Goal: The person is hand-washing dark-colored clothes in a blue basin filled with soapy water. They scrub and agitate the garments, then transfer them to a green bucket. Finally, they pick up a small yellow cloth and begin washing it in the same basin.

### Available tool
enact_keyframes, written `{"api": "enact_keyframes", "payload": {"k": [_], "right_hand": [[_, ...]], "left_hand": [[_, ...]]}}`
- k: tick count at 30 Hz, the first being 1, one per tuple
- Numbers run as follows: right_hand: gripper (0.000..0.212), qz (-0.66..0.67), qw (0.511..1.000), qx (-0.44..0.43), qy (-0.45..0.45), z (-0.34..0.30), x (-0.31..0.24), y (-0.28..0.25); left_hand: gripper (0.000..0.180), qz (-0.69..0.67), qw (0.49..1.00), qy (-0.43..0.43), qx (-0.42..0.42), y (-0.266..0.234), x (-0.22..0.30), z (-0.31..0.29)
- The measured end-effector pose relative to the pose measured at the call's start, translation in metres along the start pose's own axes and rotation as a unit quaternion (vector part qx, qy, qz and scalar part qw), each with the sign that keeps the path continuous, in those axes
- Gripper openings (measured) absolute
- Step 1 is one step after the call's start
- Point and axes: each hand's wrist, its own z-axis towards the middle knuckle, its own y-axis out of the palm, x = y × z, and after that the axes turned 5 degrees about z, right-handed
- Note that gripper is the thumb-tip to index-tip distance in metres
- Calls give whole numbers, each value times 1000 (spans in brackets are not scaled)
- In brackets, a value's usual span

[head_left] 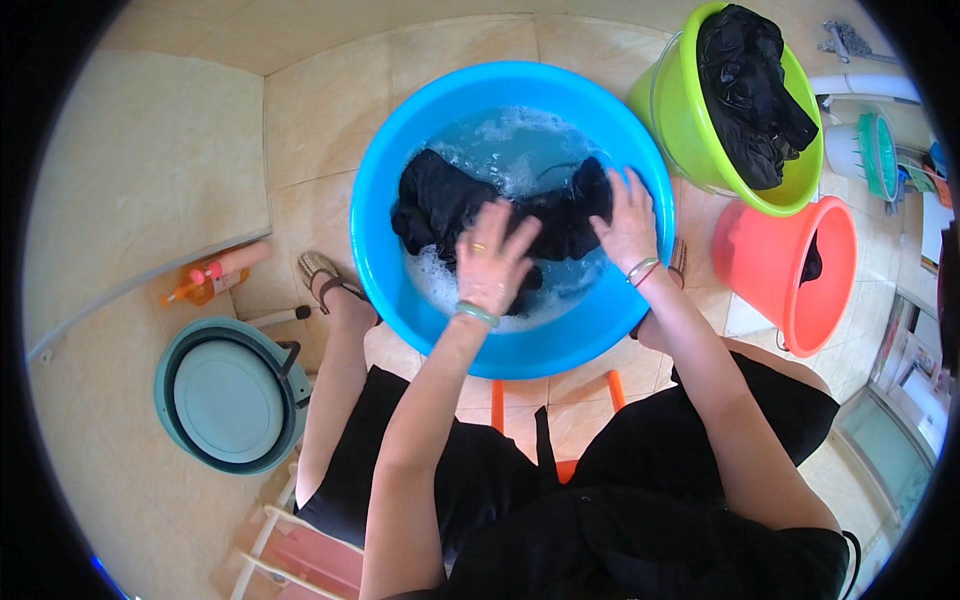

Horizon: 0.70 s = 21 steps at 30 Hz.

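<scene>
A large round blue basin [372, 285] stands in front of me, holding sudsy water [440, 285]. Soaked black clothing [447, 195] lies bunched across the middle of the water. Over its near part is my left hand [493, 258], slightly blurred, fingers spread and a ring on one; a pale green bangle circles the wrist. My right hand [630, 228] is by the basin's right inner wall, beside the cloth's right end, its fingers apart. It wears a bangle and a red cord. Whether either palm presses on the cloth cannot be made out.
At the upper right stands a lime green bucket [665, 115] with black clothing in it. Below it, a coral bucket [748, 262] holds something dark. A grey-green tub [180, 420] and bottles [215, 278] are on the left. A pink-and-white stool [315, 550] is at lower left.
</scene>
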Motion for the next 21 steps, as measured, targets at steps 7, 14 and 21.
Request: {"api": "enact_keyframes", "payload": {"k": [7,14,21], "right_hand": [[112,-144,938,-255,-187,0,17,42],[79,-162,965,-204,-19,6,16,107],[89,443,861,-243,61,8,2,67]], "left_hand": [[111,123,960,-71,-240,31,-22,23],[98,198,957,-118,-177,22,-61,28],[46,-605,656,-451,-15,38,36,0]]}}
